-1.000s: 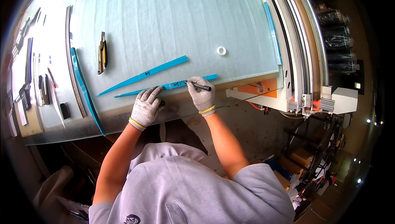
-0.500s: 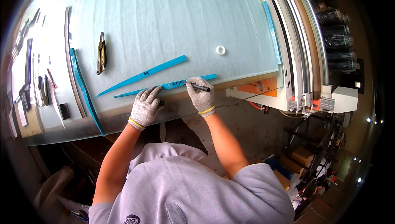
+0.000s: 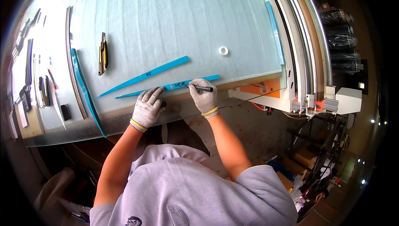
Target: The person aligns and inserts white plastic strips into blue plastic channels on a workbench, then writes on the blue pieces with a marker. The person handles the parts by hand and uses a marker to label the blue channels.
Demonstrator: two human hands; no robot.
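My right hand (image 3: 203,97), in a grey knit glove with a yellow cuff, grips a black marker (image 3: 203,88). Its tip is at dark handwriting on a narrow blue strip (image 3: 201,79) that tapers to the left. The gloved fingertips of my left hand (image 3: 147,107) press on this strip's near edge. A small black piece, like the marker's cap (image 3: 163,104), pokes out beside the left thumb; the fingers hide the rest of it. Just beyond lies a second tapered blue strip (image 3: 166,67), also with a dark handwritten mark.
A yellow and black utility knife (image 3: 102,55) and a white tape roll (image 3: 223,50) lie on the pale table (image 3: 174,18). Left of them are a long bent blue strip (image 3: 85,89) and several tools. A metal machine rail (image 3: 305,30) borders the right side.
The marker and my right hand have shifted very slightly to the right along the strip, where more dark writing shows. My left hand stays in place.
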